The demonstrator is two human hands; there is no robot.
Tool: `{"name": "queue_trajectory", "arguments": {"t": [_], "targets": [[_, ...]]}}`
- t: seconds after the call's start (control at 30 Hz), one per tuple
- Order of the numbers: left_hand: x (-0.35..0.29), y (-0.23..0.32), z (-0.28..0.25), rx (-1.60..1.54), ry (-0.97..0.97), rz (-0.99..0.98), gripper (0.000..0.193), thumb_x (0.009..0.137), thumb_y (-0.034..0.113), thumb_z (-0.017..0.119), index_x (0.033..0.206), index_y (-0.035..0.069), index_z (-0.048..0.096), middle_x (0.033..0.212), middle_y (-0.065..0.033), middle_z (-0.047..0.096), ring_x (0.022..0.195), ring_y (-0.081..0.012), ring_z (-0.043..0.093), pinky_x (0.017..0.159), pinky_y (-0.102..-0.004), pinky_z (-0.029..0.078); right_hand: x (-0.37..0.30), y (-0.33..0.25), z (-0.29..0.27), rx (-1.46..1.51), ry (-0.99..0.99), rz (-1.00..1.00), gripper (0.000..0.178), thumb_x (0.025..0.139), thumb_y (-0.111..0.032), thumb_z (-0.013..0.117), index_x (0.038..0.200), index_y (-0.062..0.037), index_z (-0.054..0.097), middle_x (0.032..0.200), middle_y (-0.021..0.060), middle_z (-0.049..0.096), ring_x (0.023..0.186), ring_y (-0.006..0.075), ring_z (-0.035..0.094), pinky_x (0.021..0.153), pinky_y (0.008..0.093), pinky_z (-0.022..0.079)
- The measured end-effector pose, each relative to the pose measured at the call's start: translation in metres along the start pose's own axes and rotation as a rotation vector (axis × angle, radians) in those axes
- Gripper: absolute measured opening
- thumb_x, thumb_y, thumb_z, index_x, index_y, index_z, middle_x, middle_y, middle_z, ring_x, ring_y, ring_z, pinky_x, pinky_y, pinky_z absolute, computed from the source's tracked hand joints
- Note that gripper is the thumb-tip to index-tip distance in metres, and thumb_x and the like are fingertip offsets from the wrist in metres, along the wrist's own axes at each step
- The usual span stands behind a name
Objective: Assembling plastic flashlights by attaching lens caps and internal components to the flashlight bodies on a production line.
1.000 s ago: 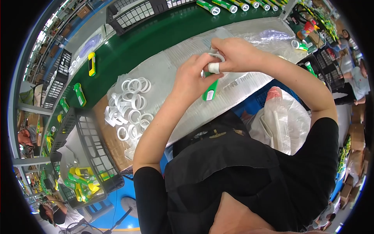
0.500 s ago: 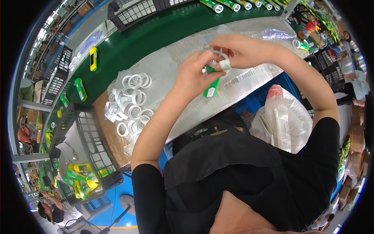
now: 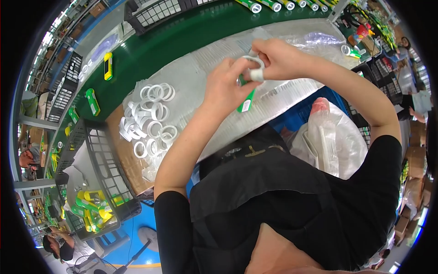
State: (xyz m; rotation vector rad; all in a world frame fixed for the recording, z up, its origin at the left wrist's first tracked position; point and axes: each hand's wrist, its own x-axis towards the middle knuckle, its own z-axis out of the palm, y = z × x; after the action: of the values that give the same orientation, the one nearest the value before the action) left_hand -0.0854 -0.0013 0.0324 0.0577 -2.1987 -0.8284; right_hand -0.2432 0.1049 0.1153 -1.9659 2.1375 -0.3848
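A green flashlight [image 3: 247,102] with a white label hangs head-up over the work surface, its lower end toward me. My left hand [image 3: 222,86] is closed around its upper part. A white ring [image 3: 253,59] circles the flashlight's head. My right hand [image 3: 282,59] pinches the far right side of that ring, and a white wrap covers one of its fingers. The fingers hide most of the flashlight's head. To the left of my left forearm lies a loose heap of white rings [image 3: 155,93].
The table [image 3: 191,73] has a clear plastic cover. Behind it runs a green belt [image 3: 150,55] carrying flashlights [image 3: 108,66]. A black crate [image 3: 112,166] holding green-yellow flashlights stands at left, another crate [image 3: 159,13] at the back. A plastic bag [image 3: 335,141] sits at right.
My right hand has shifted slightly, its wrapped finger moving a little left and up along the ring. My left hand keeps its hold on the flashlight. The whole view has shifted slightly.
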Motion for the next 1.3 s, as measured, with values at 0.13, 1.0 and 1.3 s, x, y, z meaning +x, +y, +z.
{"name": "queue_trajectory", "arguments": {"t": [0.13,1.0,1.3], "targets": [[-0.002,0.001,-0.001,0.02,-0.009,-0.026,0.035,0.067,0.018,0.085,0.094,0.015,0.064,0.08,-0.0011,0.064,0.073,-0.0215,0.06,0.062,-0.0359,0.05,0.002,0.001,0.002,-0.148,-0.014,0.168,0.056,0.076,-0.051,0.076,0.088,-0.0003,0.057,0.074,0.0118,0.059,0.067,0.0296,0.06,0.06,0.0402,0.046],[-0.011,0.0,-0.011,-0.885,0.046,-0.411,0.031,0.078,0.008,0.079,0.089,0.009,0.05,0.096,-0.0113,0.066,0.088,-0.018,0.064,0.076,-0.0307,0.051,-0.02,-0.032,0.177,1.461,0.022,0.225,0.051,0.073,-0.025,0.081,0.112,-0.0045,0.055,0.084,0.007,0.064,0.071,0.0169,0.063,0.062,0.0306,0.051],[0.04,-0.013,-0.061,-0.221,0.126,0.334,0.055,0.063,0.016,0.089,0.112,0.012,0.063,0.11,-0.0137,0.064,0.09,-0.0315,0.066,0.074,-0.0393,0.053,0.092,0.027,0.063,0.758,0.132,-0.671,0.049,0.069,-0.008,0.081,0.114,-0.0053,0.061,0.118,0.0133,0.063,0.111,0.0334,0.059,0.094,0.0417,0.048]]}}
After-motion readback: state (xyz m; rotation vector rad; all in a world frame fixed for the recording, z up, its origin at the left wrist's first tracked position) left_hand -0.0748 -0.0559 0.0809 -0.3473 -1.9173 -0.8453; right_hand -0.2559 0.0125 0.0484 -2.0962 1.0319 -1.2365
